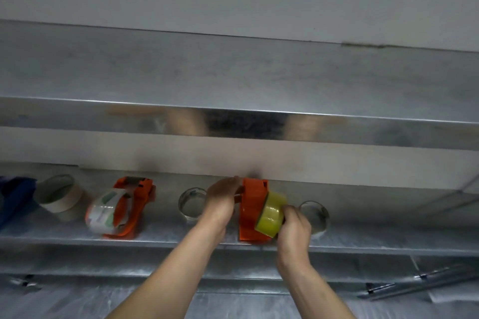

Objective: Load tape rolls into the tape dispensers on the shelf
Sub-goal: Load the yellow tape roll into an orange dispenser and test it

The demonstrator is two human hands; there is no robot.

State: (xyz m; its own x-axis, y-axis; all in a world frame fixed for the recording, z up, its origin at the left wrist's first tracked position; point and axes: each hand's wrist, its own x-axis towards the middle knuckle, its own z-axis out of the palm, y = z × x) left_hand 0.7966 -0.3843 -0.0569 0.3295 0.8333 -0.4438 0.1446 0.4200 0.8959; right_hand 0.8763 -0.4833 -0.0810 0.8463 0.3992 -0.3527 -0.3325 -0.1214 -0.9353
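Head view. On the grey metal shelf point(181, 237), the left hand point(222, 201) grips the upright orange plastic tape dispenser point(248, 215) at its left edge, fingers curled round it. The right hand point(295, 226) pinches the yellowish translucent tape roll point(270, 215) — held against the dispenser's right face. Further left lies a second orange dispenser point(134, 199), loaded with clear tape. Loose rolls stand alongside — a beige paper roll point(61, 198), a left clear roll point(190, 206) and a right clear roll point(315, 216).
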